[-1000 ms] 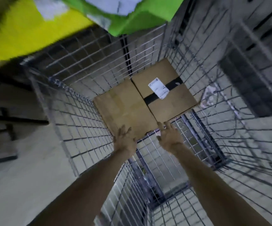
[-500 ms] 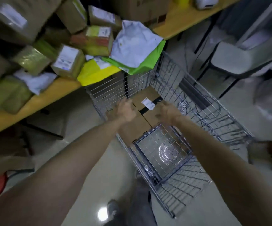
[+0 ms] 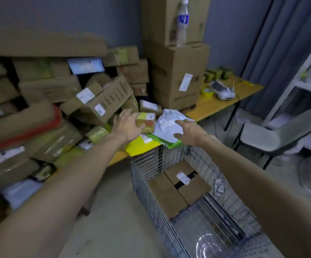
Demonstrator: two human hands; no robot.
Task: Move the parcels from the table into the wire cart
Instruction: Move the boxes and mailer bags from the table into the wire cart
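Parcel transfer, pick-up stage.

- Left hand (image 3: 126, 125): open, fingers spread, hovering at the small taped box (image 3: 145, 120); grips nothing.
- Right hand (image 3: 190, 131): open, fingers loosely arched over the white mailer (image 3: 168, 125); contact cannot be told.
- Small taped box: on the counter (image 3: 212, 105) near its edge, label up, long axis roughly along that edge.
- White mailer: crumpled atop a green mailer (image 3: 169, 145), overhanging the counter edge directly above the wire cart (image 3: 141, 164); no clear long axis.
- Wire cart: parked against the counter, likely to keep each carry short.
- Cardboard box (image 3: 179, 187): flat on the cart floor at the far end, label up, leaving the near end free.
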